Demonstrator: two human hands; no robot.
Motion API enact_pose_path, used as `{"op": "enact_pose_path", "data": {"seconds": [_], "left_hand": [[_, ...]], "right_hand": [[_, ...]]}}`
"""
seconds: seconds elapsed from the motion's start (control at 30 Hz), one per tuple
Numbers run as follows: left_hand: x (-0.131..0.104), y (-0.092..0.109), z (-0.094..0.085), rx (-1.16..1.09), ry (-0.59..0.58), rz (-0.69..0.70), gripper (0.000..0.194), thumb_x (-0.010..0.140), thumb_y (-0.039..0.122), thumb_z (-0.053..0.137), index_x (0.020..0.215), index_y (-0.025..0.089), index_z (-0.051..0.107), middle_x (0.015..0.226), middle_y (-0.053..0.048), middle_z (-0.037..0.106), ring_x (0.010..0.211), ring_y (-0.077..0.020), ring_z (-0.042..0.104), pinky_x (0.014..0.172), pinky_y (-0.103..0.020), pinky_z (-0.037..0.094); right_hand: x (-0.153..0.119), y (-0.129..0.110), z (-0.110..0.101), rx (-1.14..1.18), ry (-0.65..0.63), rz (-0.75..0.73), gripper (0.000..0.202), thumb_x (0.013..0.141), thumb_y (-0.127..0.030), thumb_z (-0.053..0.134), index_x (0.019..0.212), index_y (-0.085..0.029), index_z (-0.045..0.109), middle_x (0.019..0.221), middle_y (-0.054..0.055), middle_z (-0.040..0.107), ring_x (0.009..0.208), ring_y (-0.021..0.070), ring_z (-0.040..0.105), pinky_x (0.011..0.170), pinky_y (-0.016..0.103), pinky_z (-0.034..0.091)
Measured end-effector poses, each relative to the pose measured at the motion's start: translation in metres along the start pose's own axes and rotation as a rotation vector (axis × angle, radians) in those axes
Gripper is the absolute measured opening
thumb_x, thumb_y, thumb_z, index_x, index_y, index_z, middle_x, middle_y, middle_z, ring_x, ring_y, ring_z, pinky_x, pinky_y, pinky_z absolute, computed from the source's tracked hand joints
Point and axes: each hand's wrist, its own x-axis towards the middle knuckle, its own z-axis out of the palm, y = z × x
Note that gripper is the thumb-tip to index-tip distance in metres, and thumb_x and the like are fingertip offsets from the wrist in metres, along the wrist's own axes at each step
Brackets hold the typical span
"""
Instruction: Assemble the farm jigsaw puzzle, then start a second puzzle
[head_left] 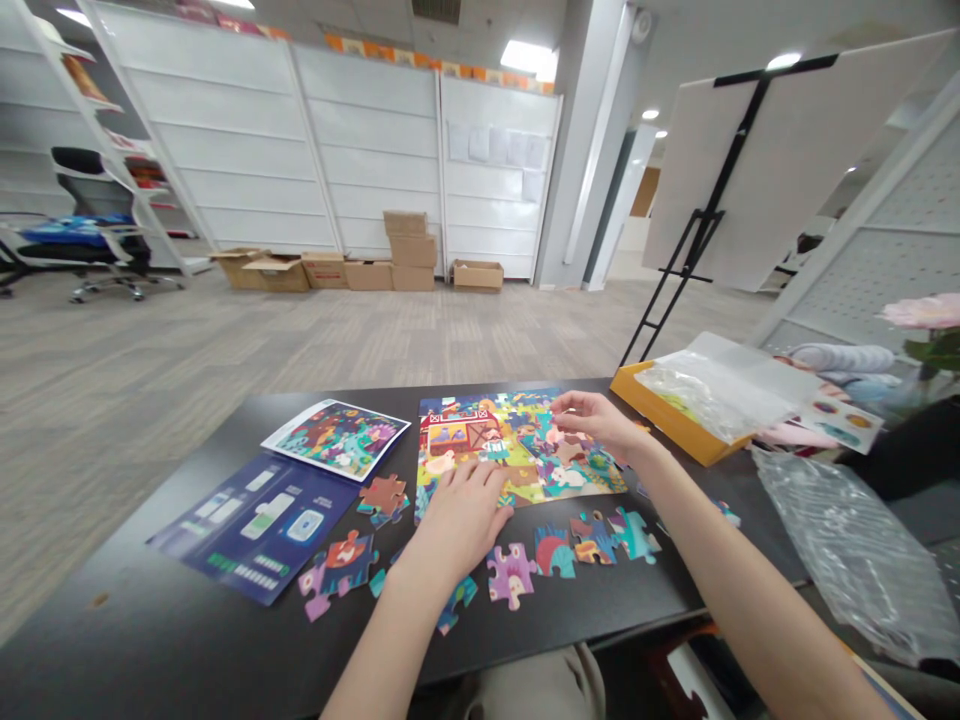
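A partly joined jigsaw puzzle, with a red barn and animals, lies on the black table. My left hand rests flat across its lower left edge, fingers stretched out. Over its right part is my right hand, thumb and fingertips drawn close as in a pinch; whatever may be between them is hidden. Loose pieces lie along the near side: a purple piece, a pink and blue piece and a teal piece. Left of the puzzle are a brown piece and joined pieces.
A picture sheet overlaps a dark blue leaflet at the left. On the right stand an open yellow box with plastic inside and a clear plastic bag. Beyond the table are an easel and cardboard boxes.
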Motion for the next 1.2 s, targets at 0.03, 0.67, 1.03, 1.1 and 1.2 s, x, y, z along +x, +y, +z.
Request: {"op": "enact_pose_path", "data": {"seconds": [0.03,0.67,1.03,1.1,1.2], "left_hand": [[0.000,0.000,0.001,0.003,-0.001,0.001,0.035,0.096,0.032,0.059,0.129,0.021,0.058,0.137,-0.010,0.062,0.127,-0.0304,0.054,0.107,-0.049,0.044],[-0.001,0.000,0.001,0.024,0.013,0.000,0.033,0.096,0.033,0.060,0.127,0.021,0.059,0.134,-0.008,0.064,0.127,-0.0285,0.055,0.108,-0.046,0.045],[0.011,0.035,0.001,0.038,0.039,0.129,0.036,0.095,0.030,0.062,0.128,0.018,0.057,0.130,-0.009,0.065,0.122,-0.0279,0.057,0.104,-0.044,0.047],[0.017,0.040,0.005,0.052,0.037,0.130,0.034,0.095,0.030,0.062,0.126,0.016,0.058,0.129,-0.010,0.065,0.121,-0.0283,0.057,0.103,-0.045,0.047],[0.025,0.044,0.013,0.066,0.060,0.108,0.035,0.097,0.028,0.059,0.129,0.016,0.057,0.130,-0.011,0.065,0.120,-0.0281,0.058,0.100,-0.044,0.049]], "right_hand": [[0.001,0.001,-0.009,-0.037,0.073,-0.033,0.043,0.071,-0.047,0.083,0.098,-0.017,0.068,0.082,0.004,0.072,0.069,0.0150,0.066,0.061,0.027,0.053],[-0.003,0.001,-0.016,-0.836,0.080,-0.190,0.022,0.088,-0.036,0.063,0.093,-0.020,0.077,0.093,0.007,0.076,0.081,0.0199,0.068,0.072,0.029,0.050],[-0.002,0.008,0.024,-0.609,-0.174,-0.166,0.036,0.086,-0.042,0.065,0.112,-0.018,0.075,0.072,0.000,0.065,0.052,0.0127,0.056,0.053,0.026,0.046],[0.000,0.011,0.023,-0.610,-0.161,-0.187,0.035,0.085,-0.041,0.067,0.109,-0.018,0.075,0.074,0.001,0.065,0.057,0.0136,0.057,0.056,0.026,0.046],[0.002,0.015,0.022,-0.590,-0.162,-0.205,0.034,0.085,-0.040,0.068,0.110,-0.018,0.074,0.074,0.001,0.064,0.063,0.0152,0.058,0.059,0.027,0.048]]}}
